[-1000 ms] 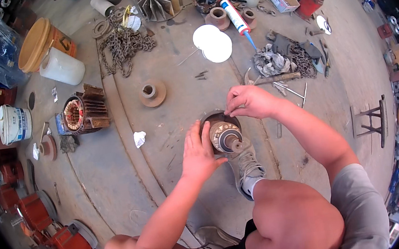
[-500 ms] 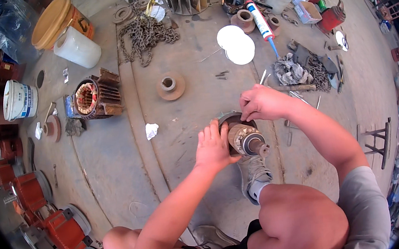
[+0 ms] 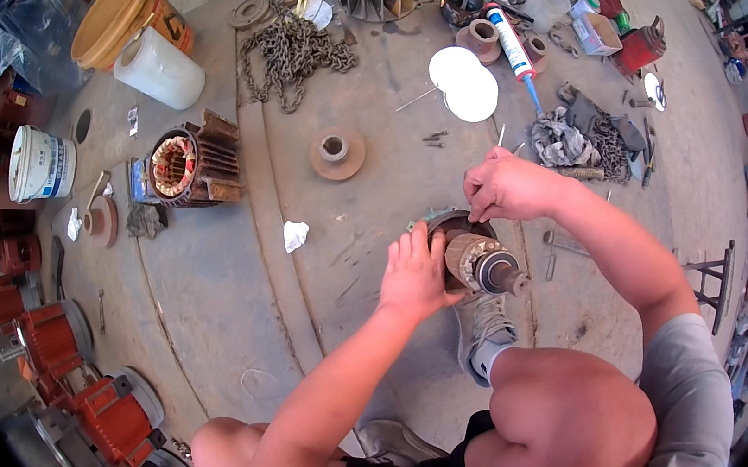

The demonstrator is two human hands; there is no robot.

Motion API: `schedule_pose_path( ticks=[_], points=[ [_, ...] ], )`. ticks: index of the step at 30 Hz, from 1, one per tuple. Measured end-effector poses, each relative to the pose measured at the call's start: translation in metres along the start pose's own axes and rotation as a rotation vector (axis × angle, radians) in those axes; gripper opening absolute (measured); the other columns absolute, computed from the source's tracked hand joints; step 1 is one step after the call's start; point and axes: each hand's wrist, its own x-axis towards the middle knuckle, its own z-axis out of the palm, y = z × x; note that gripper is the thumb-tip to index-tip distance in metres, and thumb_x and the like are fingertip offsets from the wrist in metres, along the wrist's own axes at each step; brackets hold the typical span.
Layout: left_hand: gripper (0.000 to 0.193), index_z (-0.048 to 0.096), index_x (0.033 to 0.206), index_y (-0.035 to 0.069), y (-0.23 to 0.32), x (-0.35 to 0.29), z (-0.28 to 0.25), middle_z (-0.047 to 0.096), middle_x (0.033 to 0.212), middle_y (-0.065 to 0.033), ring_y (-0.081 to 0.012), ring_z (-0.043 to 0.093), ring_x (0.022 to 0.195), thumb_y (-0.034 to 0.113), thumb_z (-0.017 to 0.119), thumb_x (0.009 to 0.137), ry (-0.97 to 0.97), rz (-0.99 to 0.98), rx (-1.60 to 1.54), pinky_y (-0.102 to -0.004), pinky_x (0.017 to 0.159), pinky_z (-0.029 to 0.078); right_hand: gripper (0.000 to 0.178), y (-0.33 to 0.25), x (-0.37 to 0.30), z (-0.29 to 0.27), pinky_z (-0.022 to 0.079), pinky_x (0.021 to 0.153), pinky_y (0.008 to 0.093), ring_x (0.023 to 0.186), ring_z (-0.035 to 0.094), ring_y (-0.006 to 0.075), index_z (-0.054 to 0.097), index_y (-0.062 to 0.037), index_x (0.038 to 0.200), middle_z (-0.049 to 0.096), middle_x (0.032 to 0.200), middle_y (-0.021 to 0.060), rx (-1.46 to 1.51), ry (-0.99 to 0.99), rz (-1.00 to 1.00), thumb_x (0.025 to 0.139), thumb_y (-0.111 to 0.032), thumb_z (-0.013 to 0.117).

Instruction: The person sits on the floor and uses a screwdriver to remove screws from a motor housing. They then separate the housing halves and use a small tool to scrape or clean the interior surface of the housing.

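Grasping the left side of a dark round metal flange, the left hand lays its fingers over the rim, thumb lower down, while the right hand pinches its fingertips together at the one o'clock edge; whether anything small sits between them cannot be told. Set in the flange, a brown cylindrical metal rotor tilts its stub shaft toward four o'clock, just above a grey laced shoe at six. From the rotor, the right forearm blocks part of the floor at three o'clock, and crumpled grey cloth lies toward one. Two white round discs lie at twelve, a white-and-red cartridge tube with a blue nozzle beyond them, and small dark bolts just short of twelve. White crumpled paper sits between nine and ten, a brown disc-shaped metal hub at half past ten, rusty piled chain near eleven, and a ribbed rusty motor housing well apart at ten.
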Motion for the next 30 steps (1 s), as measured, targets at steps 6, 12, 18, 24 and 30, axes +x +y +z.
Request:
schedule_pose_path(
  ticks=[6, 12, 18, 24, 30],
  points=[
    [0.122, 0.051, 0.165, 0.005, 0.002, 0.001, -0.005, 0.043, 0.162, -0.018, -0.036, 0.048, 0.144, 0.057, 0.104, 0.068, -0.022, -0.001, 0.024, -0.0471, 0.122, 0.041, 0.014, -0.004, 0.012, -0.006, 0.045, 0.108, 0.0418, 0.101, 0.073, 0.0185, 0.091, -0.0227, 0.094, 0.076, 0.098, -0.0045, -0.178, -0.089, -0.088, 0.082, -0.015, 0.09],
    [0.122, 0.051, 0.165, 0.005, 0.003, 0.002, -0.006, 0.045, 0.159, -0.0177, -0.0367, 0.049, 0.143, 0.056, 0.105, 0.067, -0.016, 0.008, 0.017, -0.0471, 0.122, 0.042, 0.014, 0.007, 0.017, -0.009, 0.047, 0.109, 0.0431, 0.1, 0.074, 0.0206, 0.091, -0.0234, 0.096, 0.076, 0.098, -0.0031, -0.199, -0.193, -0.093, 0.083, -0.017, 0.09],
    [0.121, 0.052, 0.165, 0.006, 0.0, 0.001, -0.005, 0.046, 0.158, -0.0184, -0.0381, 0.049, 0.144, 0.055, 0.105, 0.068, -0.021, 0.002, 0.017, -0.0481, 0.123, 0.042, 0.015, 0.006, 0.003, 0.002, 0.061, 0.088, 0.0447, 0.098, 0.077, 0.0277, 0.091, -0.0209, 0.105, 0.076, 0.1, 0.0023, -0.008, -0.142, 0.067, 0.09, -0.019, 0.089],
    [0.122, 0.051, 0.165, 0.006, 0.003, 0.0, -0.009, 0.048, 0.156, -0.0174, -0.0353, 0.05, 0.143, 0.056, 0.105, 0.068, -0.036, -0.016, 0.03, -0.0458, 0.122, 0.042, 0.015, -0.009, -0.013, 0.017, 0.063, 0.083, 0.0439, 0.098, 0.077, 0.0298, 0.09, -0.0201, 0.107, 0.075, 0.104, 0.0045, -0.033, 0.041, 0.095, 0.092, -0.021, 0.089],
    [0.122, 0.053, 0.164, 0.004, 0.002, 0.003, -0.013, 0.051, 0.145, -0.0193, -0.038, 0.053, 0.135, 0.068, 0.099, 0.071, -0.036, 0.046, 0.097, -0.0476, 0.118, 0.045, 0.018, -0.002, -0.034, 0.02, 0.063, 0.084, 0.0454, 0.098, 0.076, 0.0314, 0.088, -0.0166, 0.114, 0.074, 0.106, 0.0049, 0.013, 0.192, -0.048, 0.097, -0.021, 0.087]
  ],
)
